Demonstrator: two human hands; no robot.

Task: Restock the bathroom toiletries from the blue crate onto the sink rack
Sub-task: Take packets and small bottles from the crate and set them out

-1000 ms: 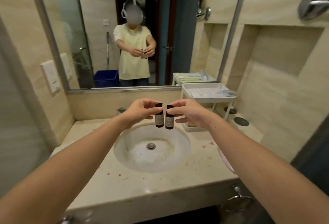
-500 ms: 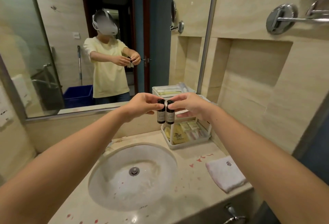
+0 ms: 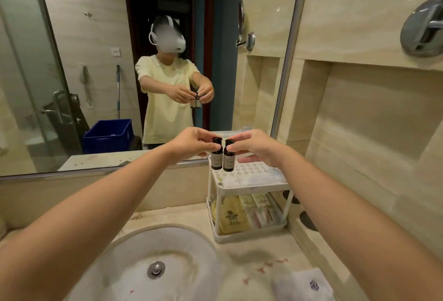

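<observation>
The step in hand looks to be setting 2 small bottles onto the top tier of the sink rack (image 3: 249,189). To do it well, I would lower both upright and level until their bases meet the perforated shelf. I would aim for the bare holes near the back-left corner, not the flat pale packets (image 3: 239,181) that seem to lie along the front. Letting go of 1 at a time would help, as narrow bottles with small bases will likely topple at a nudge (and could knock each other over).

The left hand (image 3: 189,143) pinches the cap of the left bottle (image 3: 216,158) between thumb and fingertips. The right hand (image 3: 254,147) pinches the right bottle (image 3: 228,160) the same way. Both bottles hang just beside each other over that back-left corner. Whether they touch each other or the shelf I cannot tell.

Each bottle is dark brown with a black cap and a pale label too small to read. The lower tier already holds yellow and white sachets (image 3: 233,217). The rack stands on the desk (image 3: 275,248), and the blue crate (image 3: 107,135) shows only in the mirror (image 3: 72,37).
</observation>
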